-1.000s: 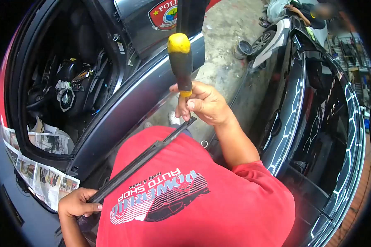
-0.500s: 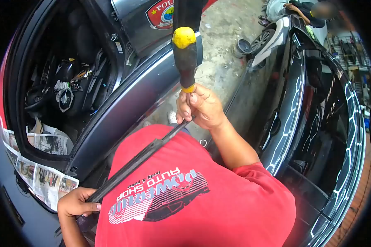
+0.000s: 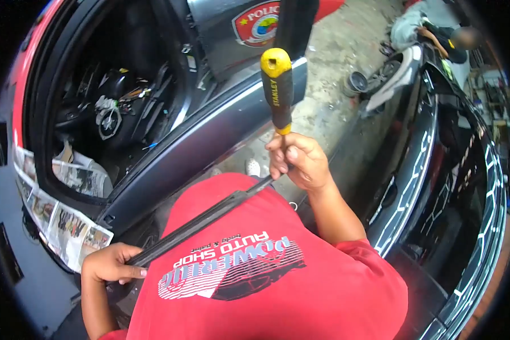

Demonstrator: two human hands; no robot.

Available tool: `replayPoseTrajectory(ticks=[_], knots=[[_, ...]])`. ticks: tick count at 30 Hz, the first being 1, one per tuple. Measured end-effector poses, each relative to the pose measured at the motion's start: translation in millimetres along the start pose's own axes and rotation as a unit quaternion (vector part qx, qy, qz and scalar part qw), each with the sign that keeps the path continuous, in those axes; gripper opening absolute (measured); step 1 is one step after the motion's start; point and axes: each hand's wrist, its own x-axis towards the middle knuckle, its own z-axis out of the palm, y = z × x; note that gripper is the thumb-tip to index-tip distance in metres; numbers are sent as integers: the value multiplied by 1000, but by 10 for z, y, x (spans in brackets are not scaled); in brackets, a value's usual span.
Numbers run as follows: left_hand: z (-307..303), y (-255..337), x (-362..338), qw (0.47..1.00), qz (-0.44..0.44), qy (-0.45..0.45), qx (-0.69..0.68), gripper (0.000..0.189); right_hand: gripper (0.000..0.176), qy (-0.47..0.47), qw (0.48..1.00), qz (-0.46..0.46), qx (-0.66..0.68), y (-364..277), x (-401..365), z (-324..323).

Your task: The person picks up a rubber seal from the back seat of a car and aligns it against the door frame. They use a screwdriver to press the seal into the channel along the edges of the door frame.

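Note:
My right hand (image 3: 305, 161) pinches the shaft of a screwdriver (image 3: 276, 93) just below its handle. That handle is black and yellow, marked STANLEY, and points up and away from me. The same fingers touch the upper end of a long black trim strip (image 3: 201, 224), so the screwdriver's tip is hidden. Lower left, my left hand (image 3: 113, 263) is closed around the strip's other end. Between the hands the strip slants across the front of my red shirt (image 3: 289, 289).
To the left, a dark car (image 3: 173, 141) has an open door frame, with newspaper (image 3: 68, 226) along its edge. A glossy black car (image 3: 402, 192) stands close on the right. A bucket (image 3: 356, 83) sits by a wheel; another person (image 3: 430, 34) is beyond it.
My view has shifted, so the cars appear further right. The screwdriver handle sits lower in view and its lettering now shows. Both hands keep their hold.

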Motion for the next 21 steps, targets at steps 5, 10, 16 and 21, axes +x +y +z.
replayPoseTrajectory(ticks=[5, 10, 16, 21], knots=[[12, -1, -16, 999, 13, 3, 33, 23, 37, -15, 999, -14, -28, 102, 27, -69], [20, -24, -30, 999, 21, 0, 43, 26, 44, -22, 1000, -11, 0, 103, 71, -18], [36, -124, -57, 999, 36, -7, 20, 26, 33, -16, 1000, -22, -3, 109, 165, 127], [50, -135, -82, 998, 28, 13, 54, 32, 28, -7, 1000, -3, 26, 101, 180, 124]])
